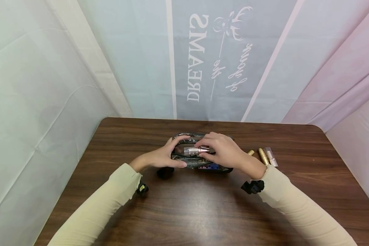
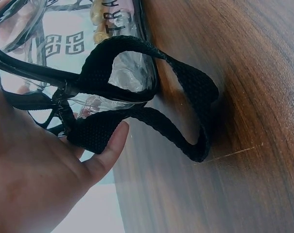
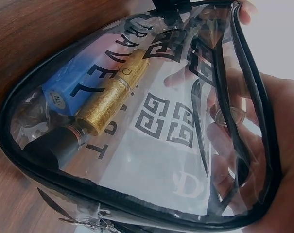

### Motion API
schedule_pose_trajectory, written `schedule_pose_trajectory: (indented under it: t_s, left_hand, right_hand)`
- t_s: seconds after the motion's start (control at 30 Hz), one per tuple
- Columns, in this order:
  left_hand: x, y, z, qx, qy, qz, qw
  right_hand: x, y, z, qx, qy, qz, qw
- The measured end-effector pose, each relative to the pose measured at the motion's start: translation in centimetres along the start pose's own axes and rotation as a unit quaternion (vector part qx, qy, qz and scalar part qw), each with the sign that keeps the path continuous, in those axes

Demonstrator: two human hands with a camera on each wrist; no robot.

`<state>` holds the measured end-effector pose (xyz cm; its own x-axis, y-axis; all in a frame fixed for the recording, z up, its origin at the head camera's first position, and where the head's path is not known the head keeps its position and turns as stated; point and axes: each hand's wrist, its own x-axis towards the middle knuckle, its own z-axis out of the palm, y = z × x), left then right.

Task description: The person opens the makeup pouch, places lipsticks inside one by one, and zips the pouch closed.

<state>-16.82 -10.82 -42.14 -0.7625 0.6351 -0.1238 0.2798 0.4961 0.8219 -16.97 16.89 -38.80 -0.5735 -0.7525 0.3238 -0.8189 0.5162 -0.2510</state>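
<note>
A clear plastic travel pouch with black piping point(image 1: 196, 164) stands on the table, its mouth spread wide. My left hand point(image 1: 160, 157) grips the pouch's left end, fingers at the far rim and thumb on the near one. Just over the opening, my right hand point(image 1: 224, 148) pinches a lipstick tube point(image 1: 193, 150) with a clear end and a shiny pinkish part. Through the plastic in the right wrist view show a blue box point(image 3: 69, 82), a gold lipstick tube point(image 3: 105, 104) and a black-ended tube point(image 3: 52, 150). A black strap loop point(image 2: 198, 87) sticks out beside my left thumb.
Right of the pouch lie a gold tube point(image 1: 262, 156) and a clear-capped tube point(image 1: 271, 157). The end of another gold tube point(image 1: 250, 152) peeks out beside my right wrist. Printed fabric point(image 1: 221, 61) hangs behind the brown wooden table point(image 1: 187, 212).
</note>
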Motion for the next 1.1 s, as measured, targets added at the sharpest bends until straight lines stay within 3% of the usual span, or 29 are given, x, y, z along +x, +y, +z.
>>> schedule_pose_trajectory:
  t_s: [0.4, 1.1]
  left_hand:
    - [0.05, -0.09, 0.08, -0.006, -0.006, 0.01, 0.9999]
    - [0.19, -0.03, -0.18, -0.007, -0.007, 0.01, 0.9999]
  right_hand:
    - [-0.15, 0.11, 0.16, 0.0, 0.012, 0.0, 0.9999]
    - [0.06, 0.11, -0.08, 0.011, -0.002, 0.012, 0.9999]
